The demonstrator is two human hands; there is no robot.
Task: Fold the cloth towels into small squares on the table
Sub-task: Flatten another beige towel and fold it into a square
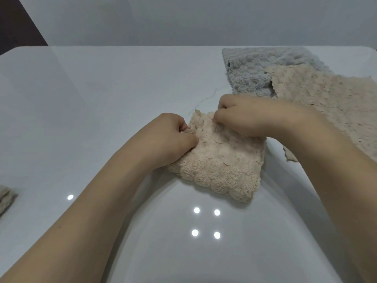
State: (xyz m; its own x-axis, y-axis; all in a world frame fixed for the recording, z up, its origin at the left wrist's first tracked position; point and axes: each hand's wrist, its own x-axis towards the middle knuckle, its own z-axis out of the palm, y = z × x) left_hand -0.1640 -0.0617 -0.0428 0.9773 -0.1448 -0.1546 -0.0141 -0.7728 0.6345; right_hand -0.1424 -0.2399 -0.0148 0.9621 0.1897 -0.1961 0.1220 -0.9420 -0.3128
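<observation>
A fluffy beige towel lies folded into a thick small square in the middle of the glossy white table. My left hand pinches its far left edge with closed fingers. My right hand grips the far right edge, fingers curled into the cloth. Both hands sit at the towel's far side, close together. Part of the far edge is hidden under my hands.
A flat beige towel lies unfolded at the right, overlapping a grey towel at the back right. The corner of another folded cloth shows at the left edge. A wall stands behind the table.
</observation>
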